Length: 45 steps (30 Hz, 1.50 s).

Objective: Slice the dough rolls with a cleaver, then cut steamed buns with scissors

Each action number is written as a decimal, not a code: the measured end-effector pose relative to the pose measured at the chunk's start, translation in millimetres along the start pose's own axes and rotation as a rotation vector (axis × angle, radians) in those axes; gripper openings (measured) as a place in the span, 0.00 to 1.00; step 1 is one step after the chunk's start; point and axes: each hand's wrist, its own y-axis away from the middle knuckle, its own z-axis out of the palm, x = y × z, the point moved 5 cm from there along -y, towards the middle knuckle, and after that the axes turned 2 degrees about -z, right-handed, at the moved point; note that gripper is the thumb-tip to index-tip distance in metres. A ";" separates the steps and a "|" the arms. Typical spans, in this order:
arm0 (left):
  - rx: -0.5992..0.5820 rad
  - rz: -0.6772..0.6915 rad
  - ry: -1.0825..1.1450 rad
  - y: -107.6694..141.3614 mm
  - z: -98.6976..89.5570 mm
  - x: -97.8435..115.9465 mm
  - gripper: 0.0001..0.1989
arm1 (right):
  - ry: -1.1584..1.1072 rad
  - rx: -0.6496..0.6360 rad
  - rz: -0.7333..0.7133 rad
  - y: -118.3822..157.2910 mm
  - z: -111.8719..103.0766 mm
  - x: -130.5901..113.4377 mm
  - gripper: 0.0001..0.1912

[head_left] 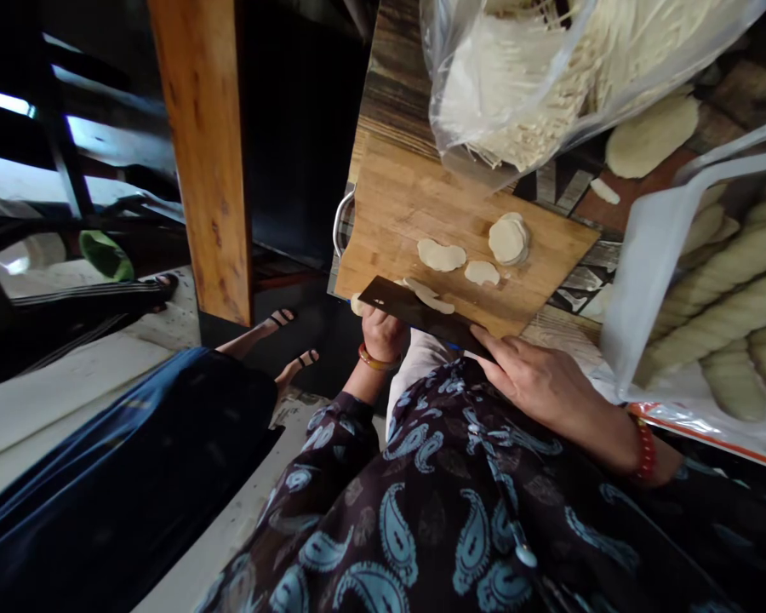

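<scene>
A dark, broad-bladed cleaver [414, 313] lies across the near edge of a wooden cutting board [396, 200]. My right hand [529, 366] is closed at its handle end, with fingers against the blade. Behind the blade, my left hand [383, 330] is curled, its fingers partly hidden. A rounded end of a pale vegetable piece [357, 304] pokes out beside it. Along the far side of the blade lies a long pale slice [429, 295]. Farther up the board are a wide slice [442, 255], a smaller slice [482, 272] and a small stack of round slices [509, 238].
A clear plastic bag of thin pale strips [523, 94] overlaps the board's far edge. To the right, a translucent tub [638, 281] holds several thick peeled vegetables [734, 272]. A large loose slice [652, 136] lies behind it. Another person's sandalled feet [297, 364] are at the left.
</scene>
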 end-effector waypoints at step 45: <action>-0.053 0.142 0.008 -20.9 -17.6 16.0 0.16 | 0.026 -0.149 0.043 -55.1 17.2 -4.1 0.22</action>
